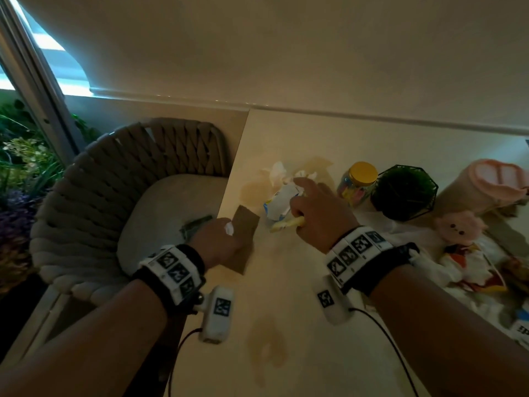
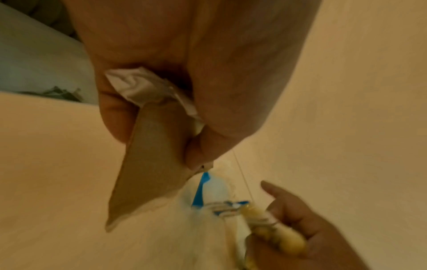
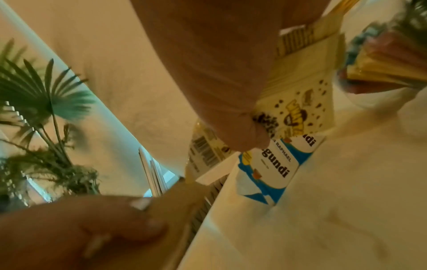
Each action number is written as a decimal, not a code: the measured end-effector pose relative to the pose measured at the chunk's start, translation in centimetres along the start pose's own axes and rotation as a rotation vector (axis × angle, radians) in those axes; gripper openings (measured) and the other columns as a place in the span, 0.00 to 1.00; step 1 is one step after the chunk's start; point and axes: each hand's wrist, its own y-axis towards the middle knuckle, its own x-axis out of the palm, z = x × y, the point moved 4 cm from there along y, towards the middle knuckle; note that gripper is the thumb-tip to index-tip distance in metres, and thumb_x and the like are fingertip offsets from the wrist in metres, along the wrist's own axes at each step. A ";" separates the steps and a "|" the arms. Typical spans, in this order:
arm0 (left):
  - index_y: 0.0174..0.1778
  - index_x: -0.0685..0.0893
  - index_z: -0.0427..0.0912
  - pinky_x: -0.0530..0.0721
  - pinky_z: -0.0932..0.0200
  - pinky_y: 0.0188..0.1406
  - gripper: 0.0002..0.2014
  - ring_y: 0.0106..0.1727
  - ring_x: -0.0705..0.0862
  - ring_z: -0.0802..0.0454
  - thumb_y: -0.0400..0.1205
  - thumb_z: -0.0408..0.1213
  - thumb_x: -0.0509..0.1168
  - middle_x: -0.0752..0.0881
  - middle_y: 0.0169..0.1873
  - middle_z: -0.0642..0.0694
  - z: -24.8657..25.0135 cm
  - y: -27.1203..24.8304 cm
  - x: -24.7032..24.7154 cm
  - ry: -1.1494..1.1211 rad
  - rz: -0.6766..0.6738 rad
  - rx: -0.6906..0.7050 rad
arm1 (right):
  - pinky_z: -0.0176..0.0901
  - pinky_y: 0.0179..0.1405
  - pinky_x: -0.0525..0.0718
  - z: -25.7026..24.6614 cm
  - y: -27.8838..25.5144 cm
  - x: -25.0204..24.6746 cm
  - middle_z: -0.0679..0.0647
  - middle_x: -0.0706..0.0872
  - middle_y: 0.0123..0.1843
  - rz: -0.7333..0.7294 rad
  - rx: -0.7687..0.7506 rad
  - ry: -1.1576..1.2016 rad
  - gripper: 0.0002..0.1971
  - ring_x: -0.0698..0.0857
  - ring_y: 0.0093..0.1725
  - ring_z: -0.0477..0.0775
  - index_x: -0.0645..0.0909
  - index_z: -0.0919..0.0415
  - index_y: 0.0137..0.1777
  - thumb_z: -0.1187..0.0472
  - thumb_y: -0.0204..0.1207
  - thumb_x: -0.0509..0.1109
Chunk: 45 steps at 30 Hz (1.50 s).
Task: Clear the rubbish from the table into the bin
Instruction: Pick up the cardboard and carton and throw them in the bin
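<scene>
right hand (image 1: 317, 213) grips yellow wrapper (image 1: 287, 224), forefinger out | blue-white wrapper (image 1: 282, 206) on bench (image 1: 300, 325) just beyond its fingers, tissues (image 1: 279, 174) farther back | left hand (image 1: 217, 239) pinches cardboard piece (image 1: 243, 239) and white scrap (image 1: 229, 228) | right hand nearer

ok quick count from where I'm standing: two hands out, left hand (image 1: 219, 239) and right hand (image 1: 320, 213). One brown cardboard piece (image 1: 243, 239), one blue and white wrapper (image 1: 279, 206), one yellow wrapper (image 1: 287, 224), a couple of crumpled tissues (image 1: 279, 173) as far as I can tell. Then one yellow-lidded jar (image 1: 357, 181), one green plant in a black pot (image 1: 405, 193), one pink plush toy (image 1: 461, 227), one pink bin (image 1: 486, 184), one woven chair (image 1: 128, 196)
</scene>
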 end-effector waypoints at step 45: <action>0.79 0.71 0.48 0.81 0.44 0.67 0.42 0.66 0.83 0.43 0.70 0.61 0.73 0.78 0.74 0.45 10.8 9.9 -8.8 -0.443 0.095 0.256 | 0.32 0.19 0.36 0.0 -12.7 -2.3 0.34 0.85 0.36 -0.212 0.132 -0.001 0.09 0.77 0.27 0.34 0.85 0.32 0.38 0.32 0.61 0.73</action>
